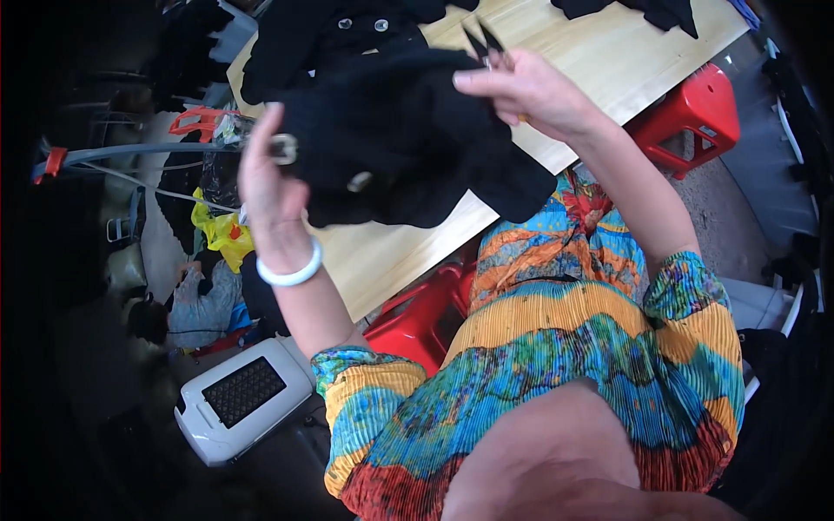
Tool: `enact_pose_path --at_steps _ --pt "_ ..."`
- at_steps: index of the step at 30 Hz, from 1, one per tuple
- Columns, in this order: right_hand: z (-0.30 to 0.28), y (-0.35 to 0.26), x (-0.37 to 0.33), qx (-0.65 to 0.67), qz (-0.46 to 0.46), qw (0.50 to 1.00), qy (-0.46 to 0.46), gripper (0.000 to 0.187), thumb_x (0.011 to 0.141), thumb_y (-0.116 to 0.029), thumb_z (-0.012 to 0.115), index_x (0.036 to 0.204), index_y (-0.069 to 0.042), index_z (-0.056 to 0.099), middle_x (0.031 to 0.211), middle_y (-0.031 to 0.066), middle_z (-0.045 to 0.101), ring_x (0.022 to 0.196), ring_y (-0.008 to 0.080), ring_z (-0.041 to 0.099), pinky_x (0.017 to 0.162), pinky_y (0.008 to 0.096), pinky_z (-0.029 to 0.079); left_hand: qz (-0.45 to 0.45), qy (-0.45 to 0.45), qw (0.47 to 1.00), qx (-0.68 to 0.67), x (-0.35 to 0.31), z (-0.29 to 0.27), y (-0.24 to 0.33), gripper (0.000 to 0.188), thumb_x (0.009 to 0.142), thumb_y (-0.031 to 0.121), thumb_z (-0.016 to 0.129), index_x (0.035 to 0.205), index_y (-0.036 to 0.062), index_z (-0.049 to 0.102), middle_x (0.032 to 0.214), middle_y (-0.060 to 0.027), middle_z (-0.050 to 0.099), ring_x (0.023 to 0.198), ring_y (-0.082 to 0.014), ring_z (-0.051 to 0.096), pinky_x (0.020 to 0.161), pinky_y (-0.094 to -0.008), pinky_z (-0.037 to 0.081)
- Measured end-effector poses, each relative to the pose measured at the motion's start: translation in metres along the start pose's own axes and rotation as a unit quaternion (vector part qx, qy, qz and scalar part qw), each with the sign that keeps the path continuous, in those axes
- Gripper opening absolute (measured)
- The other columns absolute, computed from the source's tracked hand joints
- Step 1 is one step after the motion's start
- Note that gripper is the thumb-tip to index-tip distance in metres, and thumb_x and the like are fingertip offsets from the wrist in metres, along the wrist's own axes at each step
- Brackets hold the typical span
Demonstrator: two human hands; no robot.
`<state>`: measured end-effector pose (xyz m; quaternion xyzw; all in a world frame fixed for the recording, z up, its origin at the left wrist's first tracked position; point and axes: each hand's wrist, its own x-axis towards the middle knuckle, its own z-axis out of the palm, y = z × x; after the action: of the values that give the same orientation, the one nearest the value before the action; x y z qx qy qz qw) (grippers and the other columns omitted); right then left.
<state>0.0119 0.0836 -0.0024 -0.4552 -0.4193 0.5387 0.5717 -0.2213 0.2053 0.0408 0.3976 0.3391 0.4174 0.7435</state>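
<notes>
Right grip (534,94) is clenched on the snips (492,40); I read both dark blades pointing up and away from the wearer, tips slightly parted. The thumb of this grip lies over the upper right margin of the cloth (400,130); I cannot tell whether it presses on it.

Left grip (274,182) stands at the left edge of the cloth, fingers extended upward, thumb set apart. I cannot confirm from this view whether it grasps the cloth. A bracelet (291,267) encircles the wrist below.

The cloth is black and spans the space between both grips, in front of the surface (599,65). I cannot determine whether it rests there or is lifted. Its lower right corner extends past the near edge of the surface, towards the wearer's trousers (543,260). A small light piece (358,181) shows on the cloth, blurred.

Two round fittings (380,26) show on black fabric at the far side. One red stool (695,122) stands beside the surface, to the right. I locate a yellow bag (224,233) to the left, beyond the left forearm
</notes>
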Motion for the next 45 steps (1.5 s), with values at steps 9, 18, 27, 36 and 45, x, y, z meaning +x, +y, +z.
enact_pose_path --at_steps 9,18,27,36,45 --pt "0.007 0.069 -0.011 -0.229 -0.054 0.972 0.021 0.045 0.076 -0.018 0.064 0.114 -0.001 0.047 0.102 0.0090 0.054 0.097 0.0121 0.050 0.079 0.0230 0.041 -0.231 -0.050 0.970 -0.050 0.010 0.007 -0.103 0.021 0.083 0.013 0.054 0.098 -0.0013 0.055 0.092 -0.0103 0.061 0.084 -0.0189 0.060 0.075 -0.0288 0.049" --pt "0.036 0.080 -0.003 -0.007 -0.018 0.998 0.056 0.037 0.074 -0.014 0.067 0.105 -0.001 0.050 0.075 -0.0030 0.049 0.068 0.0020 0.045 0.062 0.0178 0.040 -0.037 -0.125 0.991 0.010 -0.014 -0.005 -0.091 0.039 0.092 0.031 0.035 0.109 -0.0018 0.049 0.093 -0.0079 0.059 0.084 -0.0139 0.056 0.076 -0.0239 0.043" --pt "0.052 0.044 -0.018 0.186 0.078 0.979 0.001 0.047 0.073 -0.018 0.067 0.107 0.004 0.045 0.064 -0.0023 0.045 0.046 0.0027 0.036 0.041 0.0175 0.028 0.205 -0.057 0.964 0.158 -0.059 0.008 -0.085 0.040 0.082 -0.003 0.050 0.120 -0.0038 0.039 0.098 -0.0128 0.058 0.084 -0.0104 0.057 0.070 -0.0197 0.046" --pt "0.052 0.047 -0.009 0.044 -0.012 0.997 0.055 0.033 0.074 -0.013 0.066 0.101 -0.003 0.051 0.062 -0.0073 0.038 0.051 -0.0007 0.034 0.045 0.0151 0.027 0.178 -0.018 0.951 0.251 -0.046 0.013 -0.080 0.029 0.084 0.001 0.051 0.113 -0.0024 0.049 0.086 -0.0046 0.058 0.068 -0.0040 0.050 0.060 -0.0134 0.040" --pt "0.051 0.049 -0.007 -0.061 -0.043 0.996 0.040 0.031 0.072 -0.014 0.068 0.097 -0.005 0.053 0.063 -0.0084 0.035 0.056 0.0002 0.031 0.050 0.0166 0.027 0.172 -0.015 0.934 0.314 -0.048 0.015 -0.079 0.032 0.080 0.001 0.057 0.112 -0.0026 0.051 0.081 -0.0021 0.055 0.074 -0.0065 0.053 0.063 -0.0167 0.043"
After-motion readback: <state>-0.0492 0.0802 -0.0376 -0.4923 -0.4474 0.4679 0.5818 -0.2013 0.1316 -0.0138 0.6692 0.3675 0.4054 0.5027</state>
